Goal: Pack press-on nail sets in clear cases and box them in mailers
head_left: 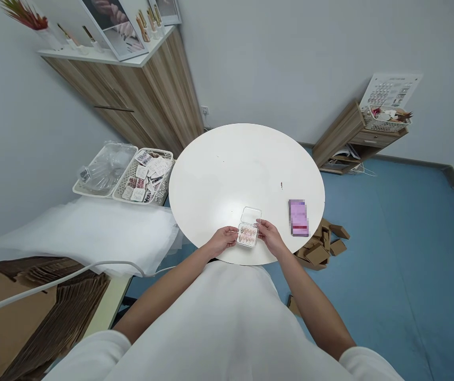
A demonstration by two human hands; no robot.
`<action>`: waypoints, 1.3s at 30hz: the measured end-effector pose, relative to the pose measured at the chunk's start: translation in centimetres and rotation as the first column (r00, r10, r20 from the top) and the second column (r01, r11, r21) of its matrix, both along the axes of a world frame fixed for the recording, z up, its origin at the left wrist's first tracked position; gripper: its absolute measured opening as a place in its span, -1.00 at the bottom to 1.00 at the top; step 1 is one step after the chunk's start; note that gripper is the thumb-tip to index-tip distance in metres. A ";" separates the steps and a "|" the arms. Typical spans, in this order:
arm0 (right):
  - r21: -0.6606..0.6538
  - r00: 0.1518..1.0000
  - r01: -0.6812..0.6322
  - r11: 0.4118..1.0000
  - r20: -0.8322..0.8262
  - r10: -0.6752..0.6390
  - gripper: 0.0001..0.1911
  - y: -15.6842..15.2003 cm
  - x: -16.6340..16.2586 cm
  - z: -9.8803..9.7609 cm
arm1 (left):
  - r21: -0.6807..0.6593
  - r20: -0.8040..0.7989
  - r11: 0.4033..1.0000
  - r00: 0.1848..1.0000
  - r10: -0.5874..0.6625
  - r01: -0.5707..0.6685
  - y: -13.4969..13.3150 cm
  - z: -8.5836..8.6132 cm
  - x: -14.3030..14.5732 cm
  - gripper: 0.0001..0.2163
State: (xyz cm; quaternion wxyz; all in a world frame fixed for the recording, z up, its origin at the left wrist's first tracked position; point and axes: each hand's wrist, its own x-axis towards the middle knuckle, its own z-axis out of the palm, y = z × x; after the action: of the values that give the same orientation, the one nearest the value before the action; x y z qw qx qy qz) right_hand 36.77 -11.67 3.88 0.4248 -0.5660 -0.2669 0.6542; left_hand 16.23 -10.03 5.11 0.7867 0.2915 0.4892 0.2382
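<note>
A small clear plastic case of press-on nails is held over the near part of the round white table. Its transparent lid stands open on the far side, and rows of pinkish nails show inside. My left hand grips the case's left edge between thumb and fingers. On the right side, my right hand has its fingers closed at the upper right corner, by the lid's hinge. A purple rectangular object, blurred by pixelation, lies on the table to the right.
Left of the table are a white basket of small packets and a tray with clear plastic bags. White sheeting and stacked cardboard lie nearer. Small brown boxes sit on the floor at right. Two wooden cabinets stand behind.
</note>
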 end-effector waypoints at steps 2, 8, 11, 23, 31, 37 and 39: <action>0.026 1.000 0.000 1.000 0.005 0.000 -0.54 0.0 0.0 0.2 | -0.012 0.010 1.000 1.000 0.007 -0.007 -0.2 -0.1 -0.1 -0.66; 0.096 1.000 -0.008 0.995 0.002 0.008 -0.61 -0.3 -0.4 0.7 | -0.050 0.059 0.996 0.995 0.074 -0.071 -0.5 -0.2 -0.4 -0.72; 0.128 1.000 -0.012 0.992 -0.017 0.014 -0.66 -0.4 -0.7 1.0 | -0.068 0.079 0.993 0.992 0.103 -0.098 -0.5 0.0 -0.3 -0.72; 0.092 0.998 0.045 0.995 -0.055 -0.040 -0.64 -1.1 -1.3 1.2 | -0.109 0.164 0.978 0.967 0.193 -0.177 -0.6 -0.2 -0.1 -0.79; -0.035 0.998 0.067 0.997 0.005 -0.067 -0.50 -2.6 -1.6 1.2 | -0.044 0.087 0.979 0.976 0.202 -0.198 -0.7 -0.2 0.4 -0.66; -0.050 0.996 0.053 0.997 0.080 -0.049 -0.58 -3.5 -2.3 1.2 | 0.026 0.011 0.989 0.990 0.143 -0.143 -1.0 -0.1 0.5 -0.62; -0.040 0.993 0.073 0.997 0.093 -0.069 -0.59 -3.4 -2.3 1.2 | 0.085 -0.078 0.993 0.993 0.092 -0.085 -1.0 -0.2 0.4 -0.60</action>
State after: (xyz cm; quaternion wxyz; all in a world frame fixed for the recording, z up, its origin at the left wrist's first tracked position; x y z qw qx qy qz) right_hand 34.43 -15.09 5.10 0.4227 -0.6136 -0.2514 0.6178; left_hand 16.66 -11.03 4.93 0.7421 0.3108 0.5234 0.2806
